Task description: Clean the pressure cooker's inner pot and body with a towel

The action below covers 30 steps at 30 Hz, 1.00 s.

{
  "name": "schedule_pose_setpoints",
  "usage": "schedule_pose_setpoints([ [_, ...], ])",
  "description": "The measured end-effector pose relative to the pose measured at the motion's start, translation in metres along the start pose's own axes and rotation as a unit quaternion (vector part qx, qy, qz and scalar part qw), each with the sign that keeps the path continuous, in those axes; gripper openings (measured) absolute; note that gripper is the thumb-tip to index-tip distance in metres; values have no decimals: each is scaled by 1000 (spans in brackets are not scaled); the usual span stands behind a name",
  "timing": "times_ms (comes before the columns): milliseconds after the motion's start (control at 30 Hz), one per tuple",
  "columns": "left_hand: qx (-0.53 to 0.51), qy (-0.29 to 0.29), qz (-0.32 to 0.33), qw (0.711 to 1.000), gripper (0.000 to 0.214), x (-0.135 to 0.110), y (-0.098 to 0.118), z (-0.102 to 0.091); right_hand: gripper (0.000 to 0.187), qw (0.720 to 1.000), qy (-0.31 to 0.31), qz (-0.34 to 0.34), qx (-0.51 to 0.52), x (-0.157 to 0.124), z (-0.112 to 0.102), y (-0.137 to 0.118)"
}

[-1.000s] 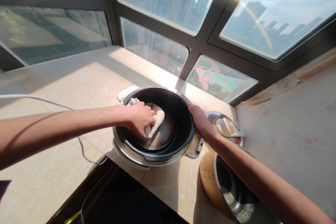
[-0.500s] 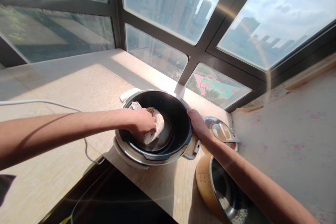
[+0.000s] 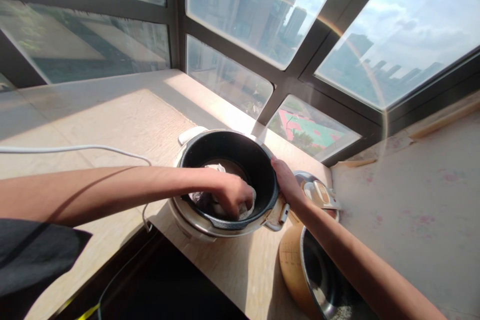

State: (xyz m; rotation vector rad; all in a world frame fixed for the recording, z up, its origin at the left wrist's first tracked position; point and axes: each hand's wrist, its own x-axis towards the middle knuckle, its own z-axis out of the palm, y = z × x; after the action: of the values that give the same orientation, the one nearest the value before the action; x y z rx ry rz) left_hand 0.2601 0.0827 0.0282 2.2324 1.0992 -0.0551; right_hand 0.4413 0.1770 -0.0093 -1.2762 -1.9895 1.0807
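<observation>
An electric cooker (image 3: pixel 187 222) with a pale body and a dark interior stands on the window ledge. My left hand (image 3: pixel 234 195) reaches down inside it, fingers curled round a whitish cloth (image 3: pixel 248 209) that presses low against the inner wall on the near right side. Part of the cloth is hidden under the hand. At the cooker's right side, my right hand (image 3: pixel 285 182) grips the rim near the side handle, with the fingertips partly out of sight.
A golden inner pot (image 3: pixel 294 260) lies tilted below my right forearm, with some pale grains inside. Behind that arm is the cooker's lid (image 3: pixel 318 191). A white cord (image 3: pixel 93 148) crosses the ledge (image 3: pixel 123 120) on the left. Windows and a papered wall (image 3: pixel 412 210) enclose the corner.
My left hand has moved with the cloth across the inside of the cooker, to the right and nearer. The right hand keeps its grip on the rim. The view has shifted slightly.
</observation>
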Motion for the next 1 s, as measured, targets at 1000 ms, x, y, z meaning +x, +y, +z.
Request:
schedule_pose_setpoints([
  [1000, 108, 6, -67, 992, 18, -68, 10, -31, 48, 999, -1, -27, -28, 4, 2, 6],
])
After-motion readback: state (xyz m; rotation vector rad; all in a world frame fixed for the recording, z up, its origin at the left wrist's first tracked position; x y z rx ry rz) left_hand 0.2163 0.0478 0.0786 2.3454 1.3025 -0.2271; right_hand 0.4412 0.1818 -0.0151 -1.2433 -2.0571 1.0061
